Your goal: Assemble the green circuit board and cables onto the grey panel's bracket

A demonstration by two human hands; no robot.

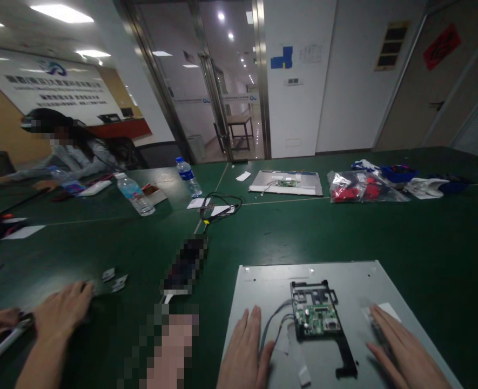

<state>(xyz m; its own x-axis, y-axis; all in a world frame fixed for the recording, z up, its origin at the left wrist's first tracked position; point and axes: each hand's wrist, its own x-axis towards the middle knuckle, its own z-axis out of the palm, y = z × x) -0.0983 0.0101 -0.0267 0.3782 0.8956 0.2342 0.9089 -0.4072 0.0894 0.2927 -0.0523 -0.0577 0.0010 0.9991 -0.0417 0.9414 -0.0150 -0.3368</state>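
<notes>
A flat grey metal panel (271,286), like the back of a display, lies in front of me on the green table. Mounted on it is a black plastic bracket (346,354) around a green circuit board (317,319). Thin grey cables (277,313) run from the board's left side toward my left hand (244,351), which rests on the panel with its fingers stretched out. On the panel's right side, my right hand (406,351) also has its fingers extended, beside a white label (388,310). A dark patch between its thumb and fingers is unclear.
Another person's hand (64,310) works at the left, near small metallic pieces (119,282). A blurred-out dark device (186,265) and black cables (224,208) lie mid-table. Farther back are a second panel (258,183), a plastic bag (364,186) and water bottles (135,197).
</notes>
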